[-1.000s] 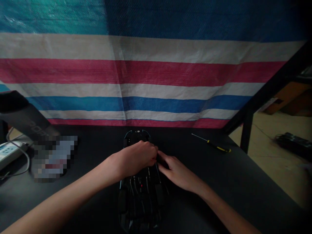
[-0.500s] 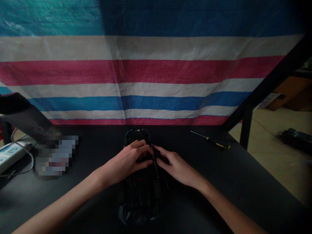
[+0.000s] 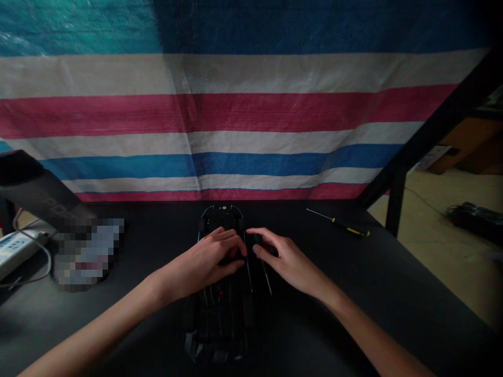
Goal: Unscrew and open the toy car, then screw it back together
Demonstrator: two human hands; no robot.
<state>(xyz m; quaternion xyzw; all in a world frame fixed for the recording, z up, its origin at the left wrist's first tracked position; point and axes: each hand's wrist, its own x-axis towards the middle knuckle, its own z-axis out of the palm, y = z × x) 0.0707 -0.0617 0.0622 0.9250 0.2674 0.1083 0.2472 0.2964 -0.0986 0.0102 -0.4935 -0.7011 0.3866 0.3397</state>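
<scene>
An upside-down toy car, dark with light-blue edges, lies lengthwise on the black table, its underside facing up. My left hand lies over its far half, fingers curled and gripping it; the fingertips are partly hidden in shadow. Just beyond the car's right side, my right hand has thumb and forefinger around the dark handle of a small screwdriver. Its thin metal shaft points toward me, down along the car, apart from it. Poor light hides details of the underside.
A second screwdriver, black and yellow, lies at the right. On the left are a white power strip with a cable, a grey box-like object and a blurred-out item. A striped tarp hangs behind the table.
My right hand has moved slightly right, away from the car's side, and the screwdriver in it shows more plainly. My left hand stays on the car; the view has shifted a little.
</scene>
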